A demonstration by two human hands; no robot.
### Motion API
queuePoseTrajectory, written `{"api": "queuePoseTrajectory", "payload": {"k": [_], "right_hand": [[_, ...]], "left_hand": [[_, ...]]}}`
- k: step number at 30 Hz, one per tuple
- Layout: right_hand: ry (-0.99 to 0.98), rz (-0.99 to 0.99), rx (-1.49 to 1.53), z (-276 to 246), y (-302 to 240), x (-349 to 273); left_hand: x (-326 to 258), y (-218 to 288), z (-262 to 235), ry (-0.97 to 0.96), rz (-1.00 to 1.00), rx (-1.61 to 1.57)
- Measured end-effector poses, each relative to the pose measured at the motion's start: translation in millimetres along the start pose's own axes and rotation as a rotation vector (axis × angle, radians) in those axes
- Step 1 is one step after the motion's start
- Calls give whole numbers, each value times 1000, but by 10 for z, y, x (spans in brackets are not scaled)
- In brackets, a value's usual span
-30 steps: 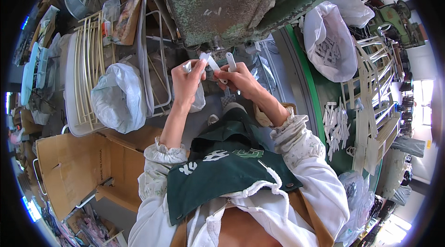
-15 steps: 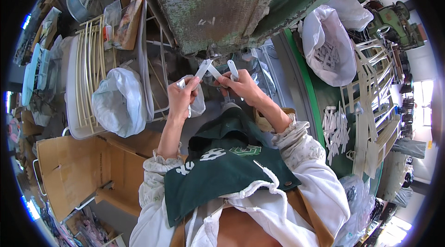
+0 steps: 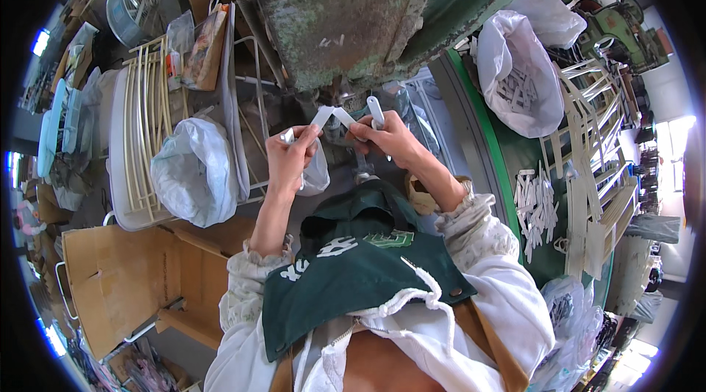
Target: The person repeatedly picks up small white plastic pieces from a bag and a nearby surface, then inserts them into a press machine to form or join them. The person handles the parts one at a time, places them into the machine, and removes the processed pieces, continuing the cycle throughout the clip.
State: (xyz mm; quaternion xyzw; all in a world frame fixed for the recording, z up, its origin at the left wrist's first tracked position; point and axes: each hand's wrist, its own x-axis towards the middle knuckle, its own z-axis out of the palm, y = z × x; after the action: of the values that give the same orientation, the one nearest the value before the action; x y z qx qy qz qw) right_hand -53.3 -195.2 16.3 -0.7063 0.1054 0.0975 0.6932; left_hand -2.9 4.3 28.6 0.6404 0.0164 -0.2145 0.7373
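Both my hands are raised in front of me, just below a worn green machine (image 3: 334,17). My left hand (image 3: 289,157) pinches a flat white strip (image 3: 322,117) that points up toward the machine. Another pale piece shows at its curled fingers. Between the fingers of my right hand (image 3: 387,136) is a second white strip (image 3: 343,117), slanting up to the left. The tips of these two strips meet or nearly meet. A further white strip with a rounded end (image 3: 376,109) sticks up from my right fingers. The machine's working point behind the strips is too dark to make out.
On the left stand a white plastic bag (image 3: 193,171), a tray of thin rods (image 3: 143,134) and an open cardboard box (image 3: 121,274). To the right, a green-edged table (image 3: 489,142) bears a sack of strips (image 3: 518,72), loose white strips (image 3: 535,204) and stacked frames.
The strip tips have come slightly down from the machine, and the two strips now meet at a wider angle. Both hands keep their holds. My view has shifted a little.
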Motion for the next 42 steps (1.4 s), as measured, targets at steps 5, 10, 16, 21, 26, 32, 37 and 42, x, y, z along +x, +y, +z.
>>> {"api": "queuePoseTrajectory", "payload": {"k": [5, 10, 16, 21, 26, 32, 37, 42], "right_hand": [[59, -52, 121, -56, -10, -118], [808, -155, 384, -1218, -7, -370], [1108, -44, -541, -2839, 519, -305], [-2, 44, 99, -533, -80, -187], [-391, 195, 286, 28, -268, 96], [-530, 368, 538, -45, -257, 292], [-524, 352, 477, -100, -204, 168], [-243, 268, -81, -552, 51, 226]], "left_hand": [[13, -15, -67, -151, -102, -46], [-398, -849, -503, -300, -457, -575], [-804, -1174, -255, -340, -677, -305], [-617, -822, -77, -194, -334, -398], [-39, -330, 254, -31, -89, -379], [162, -155, 376, 44, -88, -310], [271, -126, 370, 115, -62, -200], [257, -297, 282, 91, -52, -217]]}}
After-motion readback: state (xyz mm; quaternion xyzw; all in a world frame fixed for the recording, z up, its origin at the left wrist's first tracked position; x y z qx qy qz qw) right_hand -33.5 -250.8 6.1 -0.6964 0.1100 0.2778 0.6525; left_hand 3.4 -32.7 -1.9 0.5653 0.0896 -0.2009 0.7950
